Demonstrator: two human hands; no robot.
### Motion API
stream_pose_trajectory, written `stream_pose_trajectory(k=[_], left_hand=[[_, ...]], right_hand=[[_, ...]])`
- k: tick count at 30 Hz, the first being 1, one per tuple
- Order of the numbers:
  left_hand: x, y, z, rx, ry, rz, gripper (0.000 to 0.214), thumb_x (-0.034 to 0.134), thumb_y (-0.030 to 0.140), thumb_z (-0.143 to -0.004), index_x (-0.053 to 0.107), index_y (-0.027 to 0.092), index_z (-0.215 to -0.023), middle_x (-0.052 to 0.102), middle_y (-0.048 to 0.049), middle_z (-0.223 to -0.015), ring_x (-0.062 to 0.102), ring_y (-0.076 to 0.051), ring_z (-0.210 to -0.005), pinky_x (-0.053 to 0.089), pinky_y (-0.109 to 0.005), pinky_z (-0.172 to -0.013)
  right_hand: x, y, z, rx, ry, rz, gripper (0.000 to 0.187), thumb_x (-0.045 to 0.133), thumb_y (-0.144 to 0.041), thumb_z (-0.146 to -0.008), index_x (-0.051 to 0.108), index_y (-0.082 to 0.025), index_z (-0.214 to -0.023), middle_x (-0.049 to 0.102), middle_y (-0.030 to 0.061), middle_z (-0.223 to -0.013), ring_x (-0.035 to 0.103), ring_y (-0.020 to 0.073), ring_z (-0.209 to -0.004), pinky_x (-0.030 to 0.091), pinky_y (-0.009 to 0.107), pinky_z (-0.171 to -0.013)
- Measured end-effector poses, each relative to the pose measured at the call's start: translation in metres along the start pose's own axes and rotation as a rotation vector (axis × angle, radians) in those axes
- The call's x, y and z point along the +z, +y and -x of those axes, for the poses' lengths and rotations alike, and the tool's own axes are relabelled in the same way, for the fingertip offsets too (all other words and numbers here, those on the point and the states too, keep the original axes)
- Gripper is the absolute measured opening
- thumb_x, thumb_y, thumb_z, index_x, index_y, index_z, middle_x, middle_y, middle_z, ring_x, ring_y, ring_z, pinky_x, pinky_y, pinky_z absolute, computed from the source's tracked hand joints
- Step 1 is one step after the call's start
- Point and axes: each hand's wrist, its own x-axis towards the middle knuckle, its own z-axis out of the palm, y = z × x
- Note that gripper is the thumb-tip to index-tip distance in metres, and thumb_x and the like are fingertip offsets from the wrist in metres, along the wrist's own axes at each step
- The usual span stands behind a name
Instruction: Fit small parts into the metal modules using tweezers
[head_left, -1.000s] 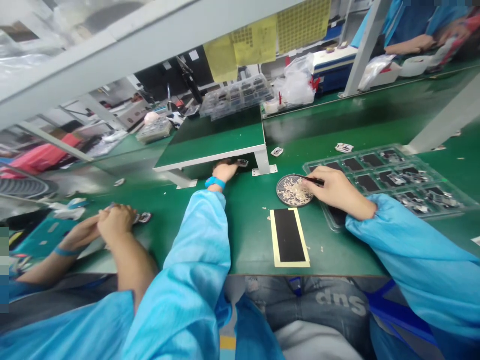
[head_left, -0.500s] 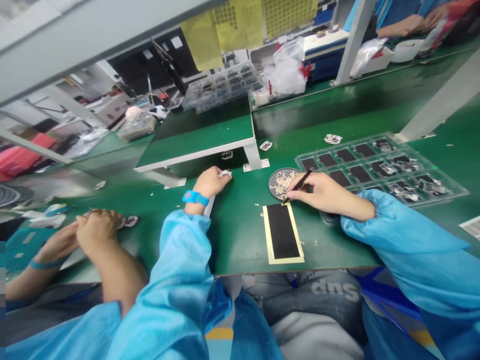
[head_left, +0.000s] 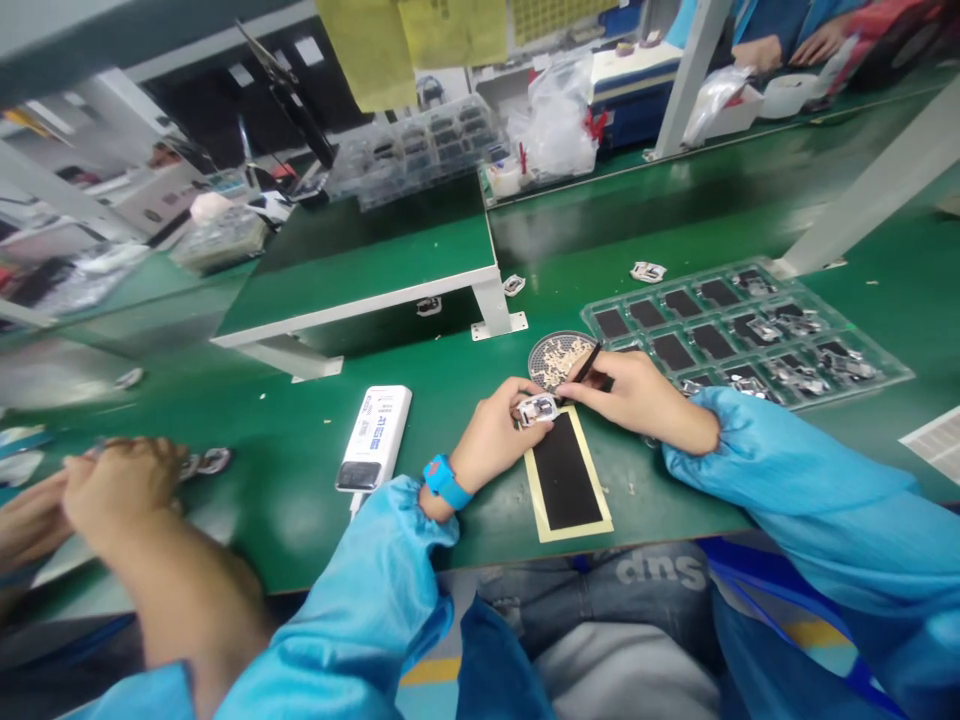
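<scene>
Between thumb and fingers, my left hand [head_left: 493,435] holds a small white-framed part [head_left: 538,409] over the top of a black pad with a yellow border [head_left: 571,475]. My right hand [head_left: 630,392] grips black tweezers [head_left: 587,364], their tips down by the part's right edge. Just behind both hands lies a round dish [head_left: 541,352] with many tiny beige pieces [head_left: 564,357]. A clear compartment tray [head_left: 885,372] sits to the right, with black rectangles and metallic parts in its cells. Whether the tweezers pinch a piece is too small to tell.
A white power bank [head_left: 375,435] with a cable lies left of my left hand. Behind stands a low green shelf [head_left: 375,255] on white legs. Loose white-framed parts [head_left: 648,272] lie farther back. A co-worker's hands [head_left: 124,490] are at the far left.
My left hand has come from near the shelf's front to the pad, bringing the white-framed part to the tweezers. The power bank, formerly behind my left arm, now shows fully.
</scene>
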Motion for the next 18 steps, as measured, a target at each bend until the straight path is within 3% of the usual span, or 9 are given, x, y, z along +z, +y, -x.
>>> stream_pose_trajectory(k=[9, 18], left_hand=[[-0.0004, 0.0052, 0.0033, -0.037, 0.015, -0.106, 0.030, 0.069, 0.024, -0.083, 0.056, 0.024, -0.110, 0.063, 0.0065, -0.077, 0.057, -0.012, -0.067, 0.039, -0.023, -0.062], [0.0002, 0.0056, 0.0033, -0.063, 0.027, -0.087, 0.029, 0.068, 0.026, -0.083, 0.055, 0.023, -0.110, 0.063, 0.0055, -0.077, 0.057, -0.012, -0.066, 0.040, -0.023, -0.062]], right_hand=[[-0.0007, -0.0029, 0.0001, 0.175, -0.012, -0.189, 0.026, 0.072, -0.044, -0.086, 0.075, -0.018, -0.089, 0.076, 0.0048, -0.082, 0.070, 0.0201, -0.071, 0.055, 0.034, -0.067], [-0.0021, -0.0035, -0.0017, 0.200, -0.024, -0.345, 0.024, 0.073, -0.041, -0.084, 0.074, -0.019, -0.093, 0.077, 0.0041, -0.086, 0.072, 0.0202, -0.075, 0.058, 0.033, -0.071]])
